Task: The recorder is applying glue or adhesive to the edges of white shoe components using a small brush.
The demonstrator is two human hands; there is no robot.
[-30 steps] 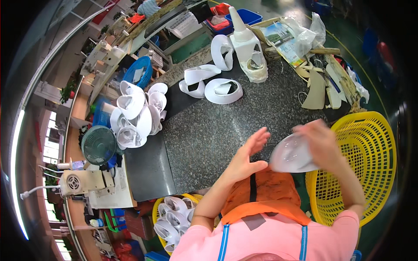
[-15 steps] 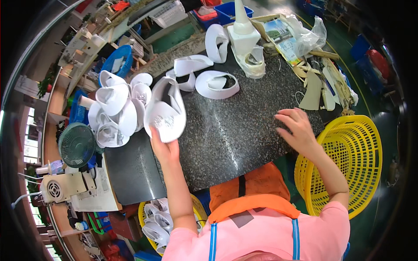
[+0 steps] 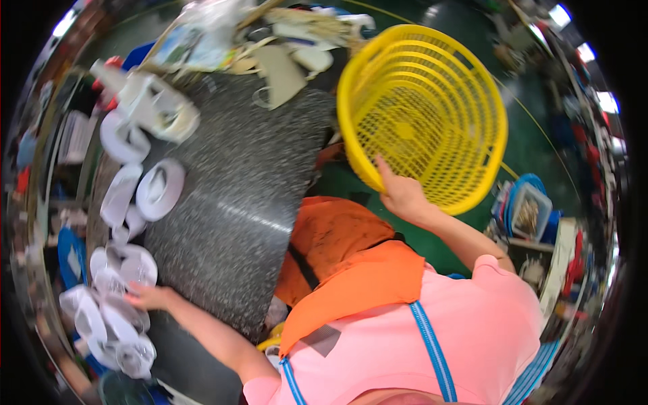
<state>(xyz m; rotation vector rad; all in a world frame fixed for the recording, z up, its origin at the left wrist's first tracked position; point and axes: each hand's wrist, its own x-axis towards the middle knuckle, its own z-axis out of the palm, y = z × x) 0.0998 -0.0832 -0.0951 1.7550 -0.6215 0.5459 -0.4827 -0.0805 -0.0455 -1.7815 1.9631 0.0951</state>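
Observation:
My right hand (image 3: 406, 197) is at the near rim of a large round yellow plastic basket (image 3: 496, 145), one finger laid over the edge and the others bent at the rim. No contents show inside the mesh. At the table's left side, my left hand (image 3: 150, 297) reaches into a pile of white shoe uppers (image 3: 111, 324). Its fingertips meet one upper, but blur hides whether they grip it. Further up the table, several more uppers lie apart, among them a ring-shaped white upper (image 3: 174, 192).
A speckled dark tabletop (image 3: 229, 155) lies before me. A white glue bottle (image 3: 158, 108) stands at its far left. Beige cut pieces (image 3: 283, 74) and plastic bags (image 3: 223, 30) crowd the far edge. Blue bins and a box (image 3: 533, 212) sit on the right.
My view has swung to the right. My right hand has gone from above the tabletop to the basket rim. My left hand, which held up a white upper, is now down at the pile.

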